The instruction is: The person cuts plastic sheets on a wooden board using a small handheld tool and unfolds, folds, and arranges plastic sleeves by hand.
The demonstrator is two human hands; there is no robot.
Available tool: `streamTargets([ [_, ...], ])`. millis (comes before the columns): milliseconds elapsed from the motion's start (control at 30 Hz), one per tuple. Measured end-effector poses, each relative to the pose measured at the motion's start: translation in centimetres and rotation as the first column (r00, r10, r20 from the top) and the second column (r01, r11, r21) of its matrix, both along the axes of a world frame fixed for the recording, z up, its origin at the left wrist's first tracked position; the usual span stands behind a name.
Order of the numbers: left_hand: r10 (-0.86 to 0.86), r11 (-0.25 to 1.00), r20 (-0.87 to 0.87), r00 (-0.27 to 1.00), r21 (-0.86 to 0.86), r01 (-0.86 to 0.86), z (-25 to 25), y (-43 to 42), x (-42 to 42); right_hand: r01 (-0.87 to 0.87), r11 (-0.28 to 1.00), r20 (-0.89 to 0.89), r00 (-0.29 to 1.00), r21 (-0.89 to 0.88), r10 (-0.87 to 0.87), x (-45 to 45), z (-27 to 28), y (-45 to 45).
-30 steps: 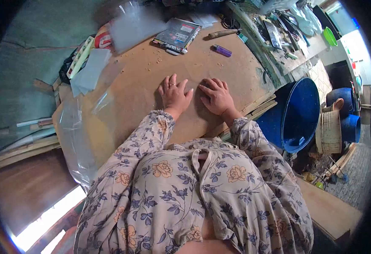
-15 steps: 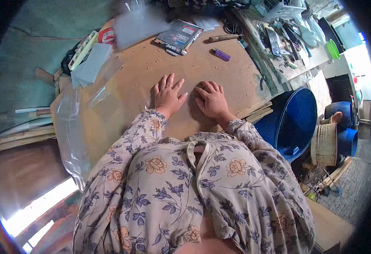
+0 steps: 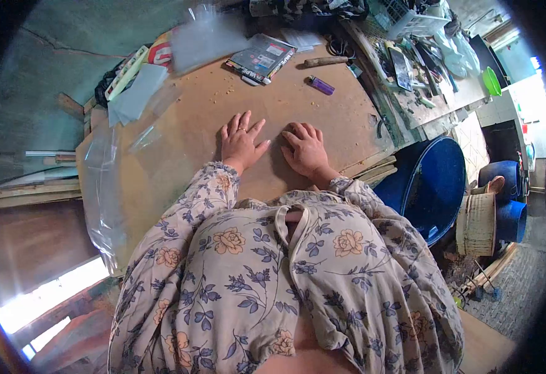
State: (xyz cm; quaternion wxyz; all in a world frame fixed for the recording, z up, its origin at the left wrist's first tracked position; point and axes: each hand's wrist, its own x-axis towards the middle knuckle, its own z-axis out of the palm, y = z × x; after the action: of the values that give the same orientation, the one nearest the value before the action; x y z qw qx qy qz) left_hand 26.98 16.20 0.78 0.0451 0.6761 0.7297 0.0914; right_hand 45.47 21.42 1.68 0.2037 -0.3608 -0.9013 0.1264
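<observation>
My left hand (image 3: 242, 142) rests palm down on the brown wooden table (image 3: 192, 134), its fingers spread, a ring on one of them. To its right my right hand (image 3: 305, 147) also lies on the tabletop, fingers slightly bent and apart, holding nothing. Beyond the hands are a purple lighter (image 3: 321, 85), a stick-like wooden handle (image 3: 326, 62) and a flat dark box (image 3: 262, 59) with printed labels. Small light crumbs are scattered between the box and my left hand. Clear plastic sheeting (image 3: 101, 181) hangs over the table's left edge.
Stacked translucent sheets (image 3: 204, 43) lie at the back left, near a power strip (image 3: 127, 73) and more sheets (image 3: 138, 93). A cluttered side surface (image 3: 429, 106) with a phone (image 3: 401, 68) stands at the right, above a large blue barrel (image 3: 438, 187).
The view has shifted slightly. Both hands have moved a little to the left on the table, and the left fingers are more spread. Nothing has been picked up.
</observation>
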Motion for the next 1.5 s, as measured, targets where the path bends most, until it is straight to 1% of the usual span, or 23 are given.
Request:
streamTargets([
  [267, 0.008, 1.0, 0.014, 1.0, -0.022, -0.007, 0.3, 0.1, 0.0, 0.124, 0.992, 0.025, 0.992, 0.036, -0.125, 2.4, -0.6, 1.6],
  [333, 0.009, 0.999, 0.01, 1.0, -0.032, -0.009, 0.4, -0.1, 0.0, 0.211, 0.978, -0.064, 0.976, 0.003, -0.21, 3.4, -1.4, 2.2],
  [367, 0.01, 0.999, 0.009, 1.0, -0.046, -0.009, 0.5, 0.0, 0.1, 0.268, 0.952, -0.085, 0.962, 0.147, -0.258, 4.2, -1.6, 2.5],
  [400, -0.002, 0.999, 0.017, 1.0, -0.045, 0.002, 0.4, 0.0, 0.1, 0.278, 0.949, -0.077, 0.96, 0.15, -0.269, 5.5, -1.9, 2.9],
  [467, 0.003, 1.0, -0.006, 1.0, -0.023, -0.004, 0.2, 0.0, 0.0, 0.482, 0.871, -0.222, 0.863, 0.093, -0.454, 9.1, -2.3, 4.1],
  [533, 0.007, 1.0, 0.018, 1.0, -0.018, -0.006, 0.5, 0.0, 0.3, 0.655, 0.736, -0.271, 0.749, 0.172, -0.604, 13.7, -4.1, 6.1],
  [600, 0.009, 1.0, -0.003, 1.0, -0.028, -0.009, 0.6, -0.1, 0.1, 0.833, 0.53, -0.177, 0.552, 0.156, -0.815, 15.5, -3.8, 6.7],
  [633, 0.01, 1.0, -0.004, 1.0, -0.027, -0.01, 0.6, -0.1, 0.1, 0.833, 0.531, -0.177, 0.552, 0.156, -0.814, 15.7, -3.4, 6.9],
  [700, 0.011, 1.0, 0.013, 1.0, -0.015, -0.01, 0.5, -0.1, 0.0, 0.852, 0.507, 0.029, 0.508, 0.13, -0.861, 16.0, -2.5, 7.3],
  [733, 0.017, 1.0, 0.011, 1.0, -0.014, -0.017, 0.6, -0.1, 0.0, 0.849, 0.512, 0.027, 0.513, 0.129, -0.858, 16.1, -2.3, 7.8],
  [800, 0.011, 0.998, -0.006, 1.0, -0.055, -0.011, 0.8, -0.1, 0.1, 0.881, 0.474, 0.17, 0.467, -0.004, -0.868, 16.2, -2.3, 8.7],
  [833, 0.018, 0.998, -0.009, 1.0, -0.055, -0.018, 0.8, -0.2, 0.1, 0.886, 0.464, 0.079, 0.464, -0.019, -0.882, 16.4, -2.9, 9.0],
  [1000, 0.001, 1.0, 0.003, 1.0, -0.017, -0.001, 0.5, -0.2, -0.1, 0.832, 0.551, 0.008, 0.551, 0.064, -0.834, 16.3, -2.6, 9.5],
  [1067, 0.012, 1.0, 0.01, 1.0, 0.01, -0.012, 0.4, -0.3, -0.1, 0.757, 0.653, 0.044, 0.652, 0.034, -0.757, 15.3, -1.9, 9.1],
  [1100, 0.011, 0.999, 0.016, 1.0, 0.034, -0.011, 0.3, -0.3, -0.1, 0.663, 0.748, -0.086, 0.747, 0.023, -0.659, 14.3, -2.4, 8.6],
  [1133, 0.014, 0.999, 0.019, 1.0, 0.034, -0.015, 0.3, -0.3, -0.2, 0.539, 0.818, -0.117, 0.816, -0.199, -0.566, 11.7, 0.2, 7.1],
  [1167, 0.01, 1.0, 0.018, 1.0, 0.017, -0.01, 0.4, -0.3, -0.2, 0.343, 0.899, -0.253, 0.876, -0.272, -0.41, 10.4, -2.0, 7.0],
  [1200, 0.003, 1.0, 0.017, 1.0, 0.001, -0.003, 0.5, -0.3, -0.2, 0.27, 0.893, -0.246, 0.896, -0.36, -0.37, 8.0, -1.7, 5.6],
  [1233, 0.003, 1.0, 0.019, 1.0, 0.002, -0.003, 0.5, -0.3, -0.1, 0.168, 0.939, -0.253, 0.935, -0.302, -0.248, 5.7, -0.6, 4.2],
  [1267, 0.004, 1.0, 0.028, 1.0, -0.003, -0.004, 1.0, -0.3, 0.0, 0.176, 0.935, -0.162, 0.959, -0.308, -0.234, 3.6, 0.2, 3.1],
  [1333, 0.011, 1.0, 0.027, 1.0, 0.0, -0.011, 0.8, -0.3, -0.1, 0.063, 0.951, -0.256, 0.956, -0.304, -0.145, 0.7, 0.2, 1.9],
  [1400, 0.016, 1.0, 0.018, 1.0, 0.026, -0.016, 0.5, -0.2, 0.0, -0.007, 0.963, -0.248, 0.967, -0.271, -0.063, -0.5, -0.3, 1.7],
  [1500, 0.022, 0.999, 0.061, 0.998, 0.024, -0.023, 0.8, -0.2, 0.0, 0.009, 0.959, -0.178, 0.982, -0.285, -0.062, -1.2, -0.5, 1.4],
])
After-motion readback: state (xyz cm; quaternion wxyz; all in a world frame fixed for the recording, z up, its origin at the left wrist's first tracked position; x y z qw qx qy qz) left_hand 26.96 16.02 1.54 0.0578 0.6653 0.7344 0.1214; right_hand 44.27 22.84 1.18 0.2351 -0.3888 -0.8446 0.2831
